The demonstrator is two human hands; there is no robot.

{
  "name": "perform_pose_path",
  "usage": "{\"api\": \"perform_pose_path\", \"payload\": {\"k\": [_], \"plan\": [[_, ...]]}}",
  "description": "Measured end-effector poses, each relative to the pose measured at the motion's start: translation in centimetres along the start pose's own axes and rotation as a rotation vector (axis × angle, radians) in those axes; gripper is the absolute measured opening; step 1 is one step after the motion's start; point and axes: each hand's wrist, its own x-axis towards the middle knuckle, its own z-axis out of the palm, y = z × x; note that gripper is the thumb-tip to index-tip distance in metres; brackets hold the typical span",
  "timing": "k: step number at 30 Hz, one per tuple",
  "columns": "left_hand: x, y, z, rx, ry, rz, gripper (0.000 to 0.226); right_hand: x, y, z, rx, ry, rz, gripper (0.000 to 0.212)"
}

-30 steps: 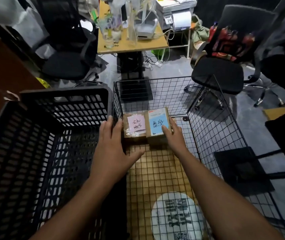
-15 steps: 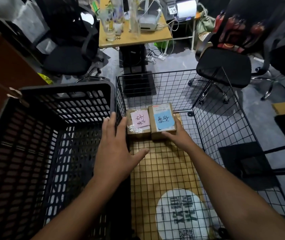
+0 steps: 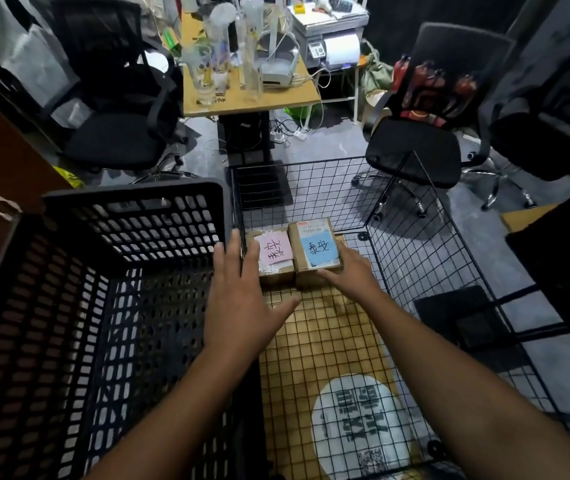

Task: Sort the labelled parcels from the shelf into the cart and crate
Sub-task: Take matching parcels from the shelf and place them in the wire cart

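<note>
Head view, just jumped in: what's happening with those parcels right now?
A person is arranging parcels at the far end of the wire cart. The right hand rests against the near right corner of the blue-labelled parcel, which sits beside the pink-labelled parcel. The left hand is open, fingers straight, next to the pink one; contact is unclear. The black crate stands left of the cart.

Both arms reach out in front, the left hand (image 3: 242,299) flat with straight fingers and thumb out, the right hand (image 3: 349,271) a bit further ahead.
</note>
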Motion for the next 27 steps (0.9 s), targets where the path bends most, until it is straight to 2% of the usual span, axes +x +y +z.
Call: {"api": "perform_pose_path", "payload": {"k": [7, 10, 19, 24, 27], "plan": [[-1.4, -0.9, -0.8, 0.003, -0.052, 0.193, 0.096, -7.5, -2.9, -3.1, -0.075, 0.077, -0.041, 0.08], [-3.0, -1.7, -1.7, -0.052, -0.106, 0.265, 0.092, -12.6, -4.0, -4.2, -0.144, 0.147, 0.004, 0.077], [-6.7, -4.0, -4.8, -0.15, -0.151, 0.546, 0.082, -27.8, -6.3, -3.6, -0.087, 0.402, 0.13, 0.07], [-11.2, -3.3, -5.6, -0.249, -0.198, 0.73, 0.072, -36.6, -6.9, -1.9, -0.051, 0.524, 0.251, 0.072], [-14.3, -2.2, -5.4, -0.258, -0.25, 0.835, 0.072, -41.4, -6.1, -1.2, -0.068, 0.601, 0.321, 0.084]]}}
